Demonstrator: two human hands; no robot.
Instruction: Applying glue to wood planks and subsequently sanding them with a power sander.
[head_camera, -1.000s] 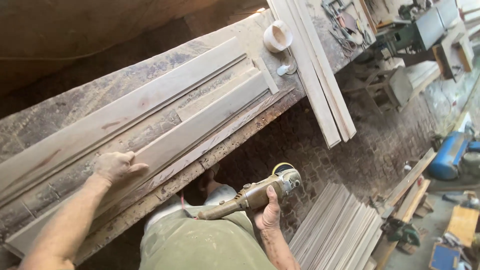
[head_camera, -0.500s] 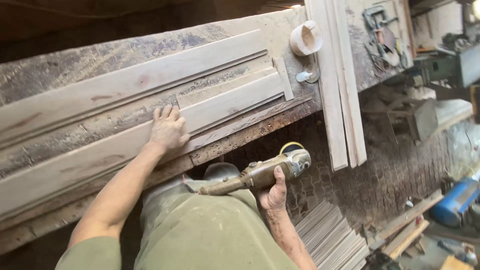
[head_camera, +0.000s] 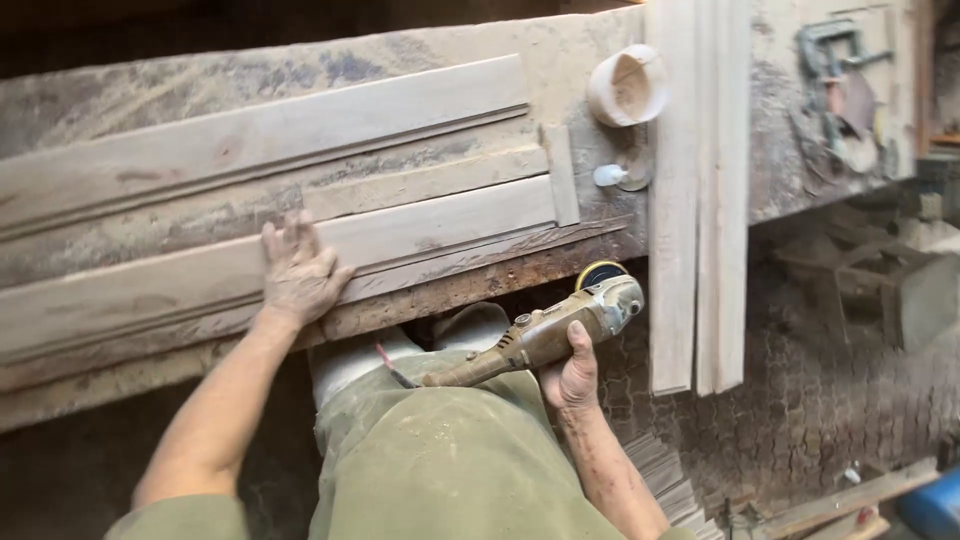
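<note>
Head view: left hand (head_camera: 297, 268) pressed flat on plank (head_camera: 430, 225), fingers spread.
Right hand (head_camera: 572, 372): clenched around angle grinder (head_camera: 545, 335).
Technique: steady plank firmly on worktop (head_camera: 560, 55).

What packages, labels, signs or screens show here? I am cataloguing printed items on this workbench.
None: no package, label, sign or screen is in view.
Nearest to a container is a round pale cup, open-topped and unmarked, on the dusty workbench beside upright planks.

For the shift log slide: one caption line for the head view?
Left hand flat on a long wooden board on the workbench; right hand holds an angle grinder below the bench edge.
</note>
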